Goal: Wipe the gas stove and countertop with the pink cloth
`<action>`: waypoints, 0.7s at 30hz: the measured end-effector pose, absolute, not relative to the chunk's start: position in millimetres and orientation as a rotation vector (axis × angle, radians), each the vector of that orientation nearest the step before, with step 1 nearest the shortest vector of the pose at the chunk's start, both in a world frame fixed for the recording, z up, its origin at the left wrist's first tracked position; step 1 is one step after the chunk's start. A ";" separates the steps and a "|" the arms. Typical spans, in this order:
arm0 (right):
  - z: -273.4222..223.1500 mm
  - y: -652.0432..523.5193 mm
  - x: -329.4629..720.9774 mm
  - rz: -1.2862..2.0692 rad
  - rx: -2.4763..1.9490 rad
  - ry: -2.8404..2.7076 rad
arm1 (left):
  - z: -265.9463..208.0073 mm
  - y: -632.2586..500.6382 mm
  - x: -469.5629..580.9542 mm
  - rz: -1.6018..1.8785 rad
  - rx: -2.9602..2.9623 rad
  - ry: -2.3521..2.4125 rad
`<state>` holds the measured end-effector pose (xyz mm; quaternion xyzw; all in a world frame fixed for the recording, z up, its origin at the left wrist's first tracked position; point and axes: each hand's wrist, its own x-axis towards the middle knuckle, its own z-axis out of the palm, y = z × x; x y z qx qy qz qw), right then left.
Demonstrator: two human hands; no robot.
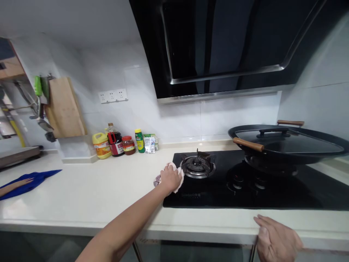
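My left hand [171,177] is closed over a pale pinkish cloth [179,185], pressed down at the left edge of the black gas stove [207,198]. Part of the cloth is hidden under the fingers. Just right of it lies the left burner [198,165], with its metal pan support. My right hand [278,238] is at the front edge of the counter, below the stove, its fingers stretched out and nothing in it. On the right burner stands a large black wok [251,150] with wooden handles, covered by a glass lid [297,141].
Another person's hand [25,181] rests on a blue cloth [40,179] at far left. Along the wall stand an oil jug [102,145], a dark sauce bottle [116,143], a red-lidded jar [128,145] and a green bottle [140,141]. A black range hood [218,47] hangs above the stove.
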<state>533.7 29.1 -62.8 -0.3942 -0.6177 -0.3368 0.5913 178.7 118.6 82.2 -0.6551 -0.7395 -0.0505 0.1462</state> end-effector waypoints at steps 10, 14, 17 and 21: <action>-57.8 26.6 530.3 -0.764 -0.947 -1.414 | 83.7 94.5 213.3 -0.130 -1.962 -1.991; -56.8 25.9 529.0 -0.745 -0.932 -1.413 | 81.0 89.1 226.7 -0.152 -1.986 -1.954; -56.4 25.8 528.9 -0.742 -0.937 -1.412 | 78.9 87.0 236.8 -0.193 -2.019 -1.944; -57.9 27.0 529.7 -0.760 -0.943 -1.395 | 74.3 86.0 256.0 -0.268 -2.060 -1.933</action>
